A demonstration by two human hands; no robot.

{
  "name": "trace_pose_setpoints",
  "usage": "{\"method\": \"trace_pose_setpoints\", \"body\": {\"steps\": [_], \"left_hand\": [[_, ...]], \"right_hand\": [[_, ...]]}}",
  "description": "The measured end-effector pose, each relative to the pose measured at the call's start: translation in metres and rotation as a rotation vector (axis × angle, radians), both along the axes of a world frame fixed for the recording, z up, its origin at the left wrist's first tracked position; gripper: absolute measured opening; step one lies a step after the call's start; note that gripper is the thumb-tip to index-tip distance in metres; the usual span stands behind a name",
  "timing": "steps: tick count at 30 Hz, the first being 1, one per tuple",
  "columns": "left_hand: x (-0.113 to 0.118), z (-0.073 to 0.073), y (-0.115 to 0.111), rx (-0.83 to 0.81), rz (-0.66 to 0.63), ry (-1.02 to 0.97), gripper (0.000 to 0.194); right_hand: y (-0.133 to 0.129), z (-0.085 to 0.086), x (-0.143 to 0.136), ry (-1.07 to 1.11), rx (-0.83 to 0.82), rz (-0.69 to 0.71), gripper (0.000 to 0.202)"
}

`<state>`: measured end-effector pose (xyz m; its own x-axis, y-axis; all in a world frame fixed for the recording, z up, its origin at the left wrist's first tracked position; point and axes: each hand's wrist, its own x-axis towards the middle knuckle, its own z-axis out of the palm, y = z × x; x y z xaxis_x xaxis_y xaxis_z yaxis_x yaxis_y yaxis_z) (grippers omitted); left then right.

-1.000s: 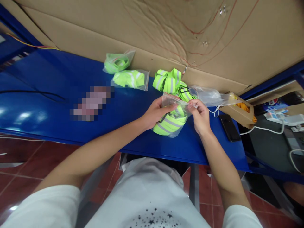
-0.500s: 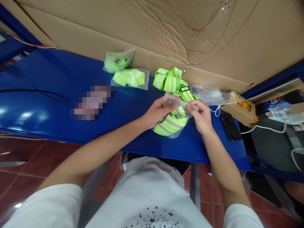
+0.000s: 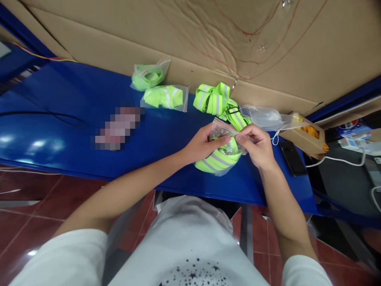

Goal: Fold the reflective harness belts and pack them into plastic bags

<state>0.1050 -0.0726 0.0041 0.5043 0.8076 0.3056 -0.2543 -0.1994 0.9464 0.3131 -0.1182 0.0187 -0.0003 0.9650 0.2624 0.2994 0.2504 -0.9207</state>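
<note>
Both hands grip the top of a clear zip bag [image 3: 219,128] over the blue table. Inside the bag lies a coiled neon-green reflective strap [image 3: 218,161] with grey stripes. My left hand [image 3: 205,143] pinches the bag's left side, thumb across the front. My right hand [image 3: 258,143] pinches the bag's zip edge at the right between thumb and fingers. Just behind the hands, loose green reflective straps [image 3: 212,99] with black buckles lie in a heap. Farther left are two filled bags, one upright [image 3: 148,77] and one lying flat [image 3: 163,97].
Clear plastic bags [image 3: 263,117] lie right of the straps, beside an open cardboard box [image 3: 309,137] with orange-yellow contents. A black phone [image 3: 293,158] and a white cable sit near the right table end. A cardboard wall [image 3: 119,35] backs the blue table [image 3: 59,111].
My right thumb and fingers have moved slightly right along the bag's zip edge. The view has shifted a little; the other objects stay in place.
</note>
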Motion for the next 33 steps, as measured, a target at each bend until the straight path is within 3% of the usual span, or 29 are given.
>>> {"method": "trace_pose_setpoints", "body": {"steps": [4,7,15,20,25,33], "left_hand": [[0.003,-0.001,-0.003,-0.122,-0.027,-0.025,0.042],[0.003,-0.003,-0.005,-0.222,-0.077,-0.03,0.04],[0.005,-0.004,-0.005,-0.326,-0.047,-0.074,0.044],[0.006,-0.005,-0.004,-0.254,0.01,-0.072,0.041],[0.007,-0.011,-0.003,-0.136,0.09,-0.008,0.042],[0.007,-0.007,-0.004,-0.106,0.063,0.003,0.042]], "right_hand": [[-0.005,0.006,-0.001,0.167,-0.212,0.103,0.028],[-0.004,0.012,0.003,0.165,-0.314,0.188,0.026],[0.0,0.012,0.003,-0.006,-0.076,0.06,0.018],[-0.003,0.009,0.0,-0.113,0.031,0.015,0.017],[-0.004,0.009,0.002,-0.205,0.068,0.022,0.014],[-0.002,0.009,0.002,-0.182,0.067,0.024,0.004]]}}
